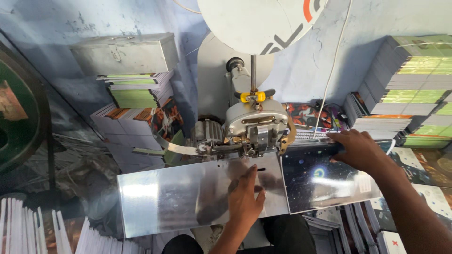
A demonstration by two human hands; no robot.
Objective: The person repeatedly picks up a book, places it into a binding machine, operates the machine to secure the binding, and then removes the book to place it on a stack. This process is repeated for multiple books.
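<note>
A grey stitching machine head (256,124) with a yellow wing nut stands over a shiny metal work plate (165,197). My left hand (245,197) lies flat on the plate just below the machine head, fingers together, holding nothing. My right hand (360,150) grips the far edge of a dark glossy booklet (320,181) with a starry cover, which lies on the right end of the plate beside the machine head.
Stacks of booklets rise at the right (405,89), behind the machine at the left (136,101) and low at the left front (28,228). A grey metal box (125,54) tops the left stack. A large white disc (259,23) hangs overhead.
</note>
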